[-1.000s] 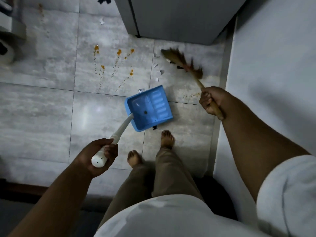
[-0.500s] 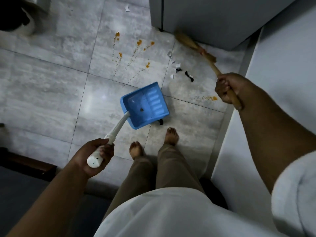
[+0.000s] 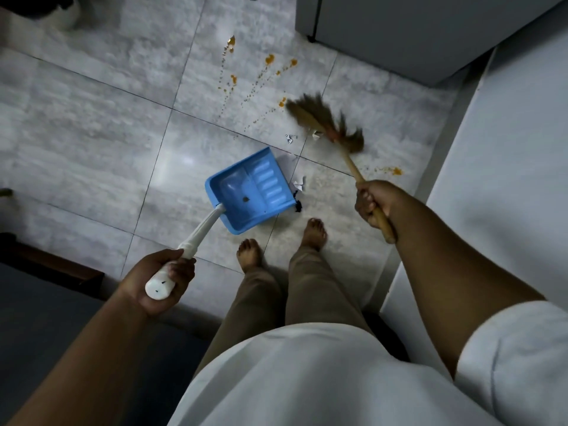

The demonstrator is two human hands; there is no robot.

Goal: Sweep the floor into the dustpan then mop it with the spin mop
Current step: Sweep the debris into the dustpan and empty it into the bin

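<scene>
A hard flick of the grass broom (image 3: 327, 124) could scatter the paper scraps (image 3: 299, 182) past the blue dustpan (image 3: 249, 192) or smear the orange spill (image 3: 269, 59) beyond it. The right hand (image 3: 370, 204) is fisted round the broom's wooden handle. The left hand (image 3: 159, 278) grips the dustpan's white handle, the pan resting on the floor ahead of it, scraps at its lip.

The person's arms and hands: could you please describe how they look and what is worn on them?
Both forearms are bare, with no gloves, watch or rings visible on the left hand or right hand. A loose white sleeve ends near the right elbow; no sleeve shows on the left arm in frame.
</scene>
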